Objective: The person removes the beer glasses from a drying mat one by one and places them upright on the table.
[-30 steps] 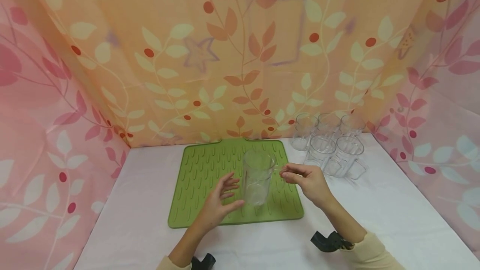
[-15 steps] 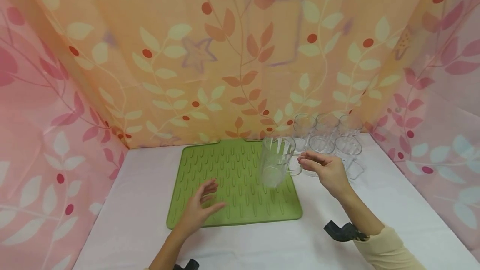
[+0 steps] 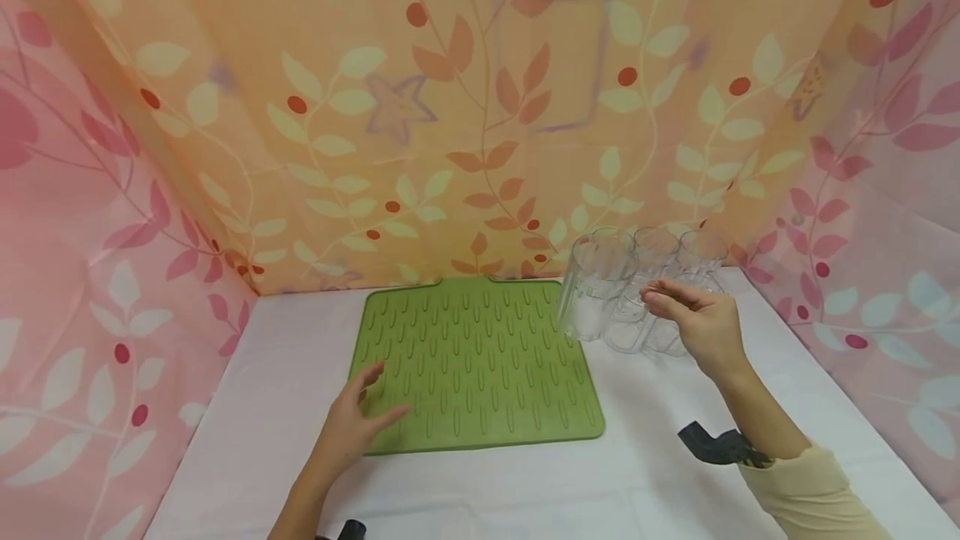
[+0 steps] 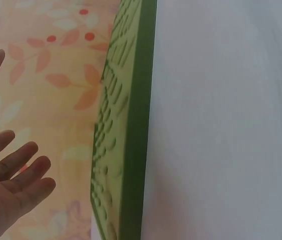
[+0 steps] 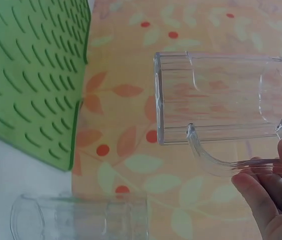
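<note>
My right hand [image 3: 707, 333] pinches the handle of a clear glass mug [image 5: 226, 95] between thumb and fingers. In the head view the mug overlaps the right edge of a green ridged drying mat [image 3: 472, 365] and the glasses behind it. Seen from the right wrist, it is in the air against the patterned cloth. My left hand [image 3: 351, 422] holds nothing; its fingers are spread and relaxed over the mat's left front corner. The left wrist view shows the same fingers [image 4: 28, 175] apart from the mat's edge.
Several more clear mugs [image 3: 701, 252] stand grouped at the back right of the white tabletop [image 3: 480, 494], partly hidden by my right hand. One mug [image 5: 80, 218] shows low in the right wrist view. Patterned cloth [image 3: 322, 107] encloses the back and sides.
My right hand has carried the mug from over the mat rightward to the other mugs. My left hand has drawn away to the left, fingers still relaxed.
</note>
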Tool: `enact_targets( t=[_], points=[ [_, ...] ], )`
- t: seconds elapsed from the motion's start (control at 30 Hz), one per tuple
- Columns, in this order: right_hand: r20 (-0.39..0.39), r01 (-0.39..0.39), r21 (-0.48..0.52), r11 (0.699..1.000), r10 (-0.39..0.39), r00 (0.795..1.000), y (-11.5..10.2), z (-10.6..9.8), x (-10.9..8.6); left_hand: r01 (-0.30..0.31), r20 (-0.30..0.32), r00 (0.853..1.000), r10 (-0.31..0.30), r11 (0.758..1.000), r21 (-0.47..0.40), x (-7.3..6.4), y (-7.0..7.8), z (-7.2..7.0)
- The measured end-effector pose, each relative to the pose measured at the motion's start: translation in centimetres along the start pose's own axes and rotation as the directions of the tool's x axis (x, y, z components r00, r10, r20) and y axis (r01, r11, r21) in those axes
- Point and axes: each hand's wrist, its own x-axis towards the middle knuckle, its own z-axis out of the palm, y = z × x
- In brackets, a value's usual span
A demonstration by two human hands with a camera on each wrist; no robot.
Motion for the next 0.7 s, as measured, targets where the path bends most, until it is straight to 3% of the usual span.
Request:
enact_targets(
  t=[0.1,0.33,0.7],
  points=[
    [-0.029,-0.002,-0.030,1.000,0.002,1.000,-0.1,-0.9,0.3,0.032,-0.002,1.000,-0.031,0.998,0.049,-0.1,-0.5,-0.9],
    [-0.083,0.024,0.053,0.998,-0.020,0.996,0.1,-3.0,0.8,0.118,0.031,0.992,-0.123,0.985,0.125,-0.5,-1.6,-2.6],
    [-0.195,0.063,0.205,0.977,-0.022,0.980,-0.1,-5.5,1.4,0.118,0.109,0.983,-0.150,0.959,0.259,-0.7,-3.8,-3.8]
  ],
)
